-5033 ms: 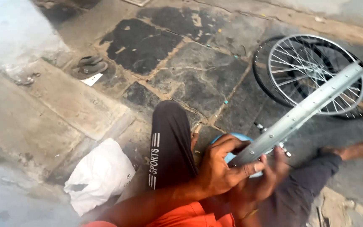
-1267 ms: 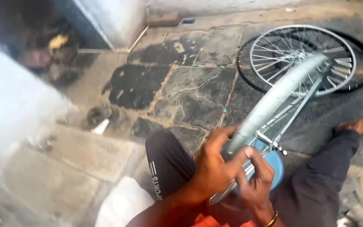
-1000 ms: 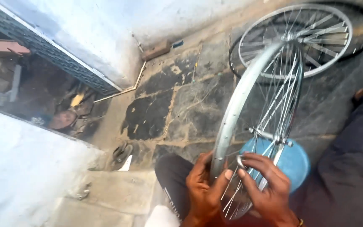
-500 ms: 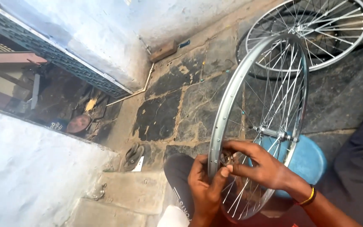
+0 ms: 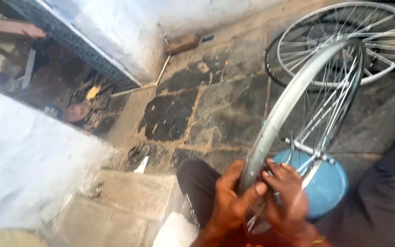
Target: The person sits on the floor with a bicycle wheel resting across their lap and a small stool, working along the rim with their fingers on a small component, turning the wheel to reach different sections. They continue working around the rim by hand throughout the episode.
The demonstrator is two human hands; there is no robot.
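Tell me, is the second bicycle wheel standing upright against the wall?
No, the second wheel lies flat on the stone floor, behind the rim that both hands hold upright.

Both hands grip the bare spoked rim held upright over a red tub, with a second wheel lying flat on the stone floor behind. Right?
Not quite: the tub is blue, not red. The head view shows the left hand and right hand gripping the upright spoked rim, with the second wheel flat on the stone floor behind.

Right hand (image 5: 285, 201) is smeared with motion blur, its fingers hard to separate, and the bottom edge cuts off both wrists. The silver spoked bicycle rim (image 5: 280, 123) hides part of the round blue plastic stool (image 5: 328, 187); the second spoked wheel lying on the stone floor (image 5: 366, 41) runs off the top-right corner.
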